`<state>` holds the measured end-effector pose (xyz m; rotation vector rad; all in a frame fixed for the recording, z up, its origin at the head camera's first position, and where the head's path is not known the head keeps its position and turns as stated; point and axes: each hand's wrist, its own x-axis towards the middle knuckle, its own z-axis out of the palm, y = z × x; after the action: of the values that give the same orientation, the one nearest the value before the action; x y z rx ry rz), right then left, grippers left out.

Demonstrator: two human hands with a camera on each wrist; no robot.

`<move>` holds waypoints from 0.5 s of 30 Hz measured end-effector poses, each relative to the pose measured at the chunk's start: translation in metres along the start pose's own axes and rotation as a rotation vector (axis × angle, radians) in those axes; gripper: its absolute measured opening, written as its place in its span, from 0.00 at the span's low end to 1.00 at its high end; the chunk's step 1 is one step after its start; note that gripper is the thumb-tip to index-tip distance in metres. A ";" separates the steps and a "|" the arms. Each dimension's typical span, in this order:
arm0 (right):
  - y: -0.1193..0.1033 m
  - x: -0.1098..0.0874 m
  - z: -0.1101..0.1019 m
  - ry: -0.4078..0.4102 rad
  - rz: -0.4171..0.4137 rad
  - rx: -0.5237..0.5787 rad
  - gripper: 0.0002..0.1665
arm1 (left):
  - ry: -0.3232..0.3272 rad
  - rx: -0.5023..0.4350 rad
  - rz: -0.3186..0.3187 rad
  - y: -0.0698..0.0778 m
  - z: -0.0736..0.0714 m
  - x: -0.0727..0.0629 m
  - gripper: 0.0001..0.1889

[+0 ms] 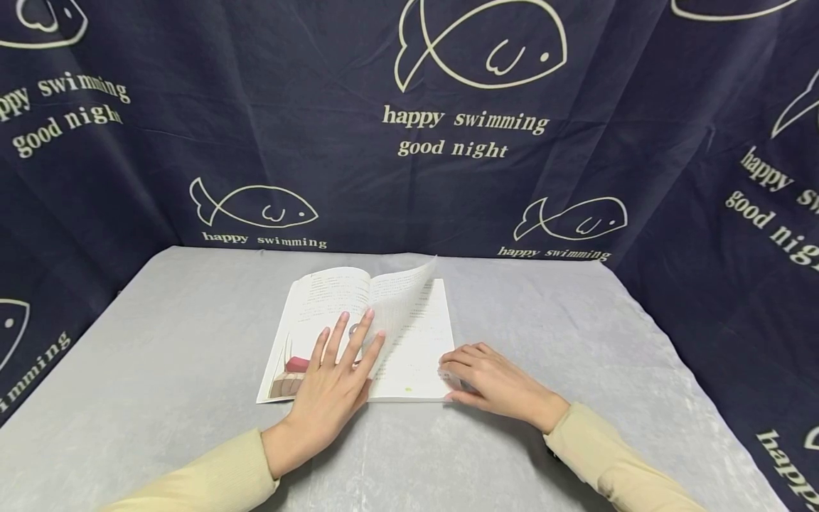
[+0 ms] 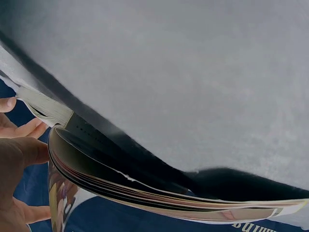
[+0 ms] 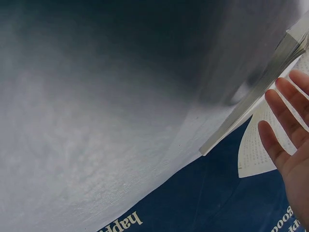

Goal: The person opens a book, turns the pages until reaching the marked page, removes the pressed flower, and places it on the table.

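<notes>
An open book [image 1: 409, 355] with printed pages lies on the table. My left hand [image 1: 333, 387] rests with spread fingers on its left page [image 1: 320, 295], near the gutter and over a coloured picture. One page [image 1: 399, 295] stands partly lifted from the right side, curving up, its top corner leaning right. At the lower right corner of the book is my right hand [image 1: 493, 380], fingertips over the page's edge and thumb near the bottom edge. The right wrist view shows those fingers [image 3: 284, 113] slightly apart beside the page block. In the left wrist view the book's page edges [image 2: 169, 195] bow apart.
A pale grey cloth [image 1: 192, 327] covers the table. Dark blue curtains [image 1: 358, 178] with white fish drawings and lettering hang behind it and on both sides.
</notes>
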<state>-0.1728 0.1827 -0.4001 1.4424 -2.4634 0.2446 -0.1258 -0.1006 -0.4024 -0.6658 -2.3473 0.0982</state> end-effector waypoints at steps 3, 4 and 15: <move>0.000 0.000 0.001 0.001 -0.006 0.002 0.24 | -0.017 0.009 0.004 0.000 0.000 -0.001 0.39; 0.000 0.000 0.001 0.002 -0.010 0.002 0.24 | -0.022 0.014 0.005 0.000 0.000 -0.001 0.39; 0.001 0.002 0.001 0.001 -0.023 -0.007 0.20 | -0.039 0.060 -0.004 -0.001 0.001 -0.003 0.34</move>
<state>-0.1742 0.1814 -0.4001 1.4661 -2.4430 0.2327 -0.1250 -0.1024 -0.4049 -0.6355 -2.3730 0.1810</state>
